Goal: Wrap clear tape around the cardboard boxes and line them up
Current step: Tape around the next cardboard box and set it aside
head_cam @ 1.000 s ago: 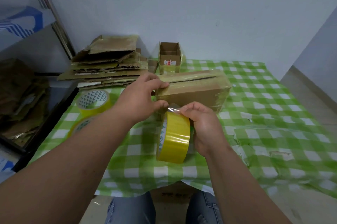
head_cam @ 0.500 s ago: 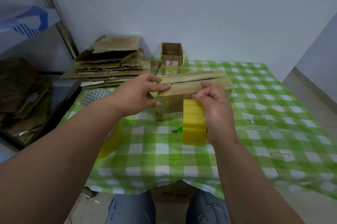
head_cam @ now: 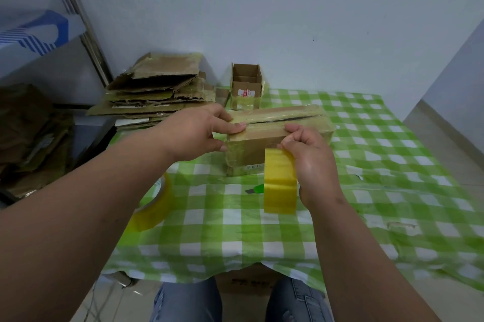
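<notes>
Head view, the only one: your left hand (head_cam: 195,134) grips the near left corner of the closed cardboard box (head_cam: 277,138), thumb on the front face and fingers flat on the top flap. The box lies on the green checked tablecloth (head_cam: 392,164), near the middle. Your right hand (head_cam: 310,162) curls around the yellow tape roll (head_cam: 279,181), held upright just in front of the box's front face, fingertips at its top edge.

Judging by this, you are laying a strip over the box. Keep the left hand pressing so the box cannot slide, pull the roll straight and taut, and smooth the film down as you go.

A spare tape roll (head_cam: 154,206) lies partly hidden under your left forearm; an open small box (head_cam: 246,86) and flattened cardboard (head_cam: 157,91) sit behind.
</notes>
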`<act>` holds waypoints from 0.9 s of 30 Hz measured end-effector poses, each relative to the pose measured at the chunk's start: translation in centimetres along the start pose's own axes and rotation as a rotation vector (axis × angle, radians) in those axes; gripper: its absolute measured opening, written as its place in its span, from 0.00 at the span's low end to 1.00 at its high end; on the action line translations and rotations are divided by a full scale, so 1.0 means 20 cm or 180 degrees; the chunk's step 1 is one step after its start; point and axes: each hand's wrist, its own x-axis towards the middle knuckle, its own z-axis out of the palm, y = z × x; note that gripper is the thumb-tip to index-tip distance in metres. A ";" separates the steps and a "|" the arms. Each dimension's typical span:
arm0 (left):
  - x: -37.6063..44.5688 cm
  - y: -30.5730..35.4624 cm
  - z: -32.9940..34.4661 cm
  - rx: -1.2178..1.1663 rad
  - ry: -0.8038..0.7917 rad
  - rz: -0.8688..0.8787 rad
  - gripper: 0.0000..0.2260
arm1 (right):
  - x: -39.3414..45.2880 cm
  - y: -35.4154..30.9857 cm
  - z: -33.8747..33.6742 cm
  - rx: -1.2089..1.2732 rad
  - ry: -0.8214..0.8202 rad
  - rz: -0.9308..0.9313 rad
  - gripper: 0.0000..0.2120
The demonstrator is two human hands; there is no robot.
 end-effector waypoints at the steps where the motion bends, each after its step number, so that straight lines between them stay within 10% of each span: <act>1: 0.00 0.00 0.00 -0.0002 0.0008 0.0001 0.25 | 0.00 0.00 0.00 0.0023 0.0005 0.0016 0.13; 20: -0.09 0.06 0.10 -0.0955 0.0339 -0.0695 0.29 | -0.03 0.00 0.00 0.0217 0.0076 0.0127 0.14; 27: -0.21 0.29 0.09 -0.1631 0.1759 -0.0761 0.13 | -0.13 -0.02 0.03 0.0153 -0.0224 0.0067 0.06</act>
